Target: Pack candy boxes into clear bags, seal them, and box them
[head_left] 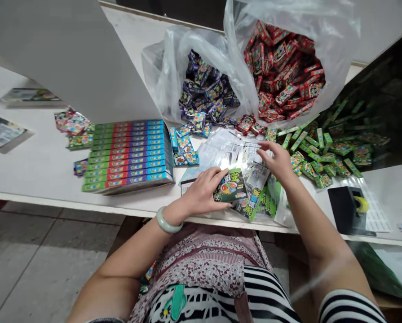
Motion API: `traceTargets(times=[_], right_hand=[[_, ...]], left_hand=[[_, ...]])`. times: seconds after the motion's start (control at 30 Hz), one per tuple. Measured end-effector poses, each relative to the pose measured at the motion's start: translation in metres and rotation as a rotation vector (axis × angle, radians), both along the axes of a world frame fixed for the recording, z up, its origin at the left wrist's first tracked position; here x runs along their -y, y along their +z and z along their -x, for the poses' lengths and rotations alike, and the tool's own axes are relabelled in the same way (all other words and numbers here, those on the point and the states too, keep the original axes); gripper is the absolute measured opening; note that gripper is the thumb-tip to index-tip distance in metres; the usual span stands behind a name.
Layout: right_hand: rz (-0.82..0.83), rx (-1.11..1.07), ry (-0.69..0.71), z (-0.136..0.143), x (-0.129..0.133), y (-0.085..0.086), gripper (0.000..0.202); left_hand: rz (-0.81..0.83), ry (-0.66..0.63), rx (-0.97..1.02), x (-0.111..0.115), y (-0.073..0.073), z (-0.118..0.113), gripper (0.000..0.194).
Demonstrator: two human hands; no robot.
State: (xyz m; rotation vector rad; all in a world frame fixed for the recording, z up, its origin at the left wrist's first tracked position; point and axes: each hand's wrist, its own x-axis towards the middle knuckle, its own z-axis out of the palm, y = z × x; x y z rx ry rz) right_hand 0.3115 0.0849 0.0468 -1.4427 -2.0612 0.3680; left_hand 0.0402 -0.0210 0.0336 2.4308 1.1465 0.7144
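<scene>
My left hand [204, 193], with a pale bangle at its wrist, grips a flat black-and-green printed packet [230, 186] between thumb and fingers near the table's front edge. Over a pile of clear plastic bags [221, 146], my right hand [276, 162] has its thumb and forefinger brought close together at a bag's edge. Beneath and right of the held packet lie more printed packets [251, 204] in black and green, partly covered by clear plastic. A neat stack of boxes [126, 157] with green, red, purple and blue sides stands left of my left hand.
Clear bags hold small purple packets [207, 85] and red packets [284, 67] at the back. Loose green packets [317, 154] spread on the right, near a black tape dispenser [347, 208]. Blue packets [186, 152] lie beside the stack. A grey panel [62, 54] rises at left.
</scene>
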Motion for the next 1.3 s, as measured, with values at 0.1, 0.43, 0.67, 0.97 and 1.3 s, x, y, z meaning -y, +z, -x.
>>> traceTargets(times=[0.1, 0.43, 0.67, 0.97, 1.3], right_hand=[[0.058, 0.384, -0.021, -0.003, -0.073, -0.006, 0.033], [0.056, 0.887, 0.181, -0.002, -0.147, -0.002, 0.046], [-0.173, 0.038, -0.079, -0.023, -0.095, -0.001, 0.034], [0.601, -0.809, -0.090, -0.033, 0.022, -0.009, 0.059], [0.627, -0.582, -0.296, -0.032, 0.076, -0.018, 0.027]], left_hand=[[-0.010, -0.008, 0.021, 0.001, 0.001, 0.002, 0.101], [0.021, -0.012, 0.045, 0.000, -0.002, 0.007, 0.105], [-0.001, 0.020, 0.031, 0.003, 0.001, 0.014, 0.102], [0.032, 0.043, 0.030, 0.009, 0.000, 0.017, 0.098], [0.022, 0.047, -0.028, 0.015, -0.002, 0.015, 0.097]])
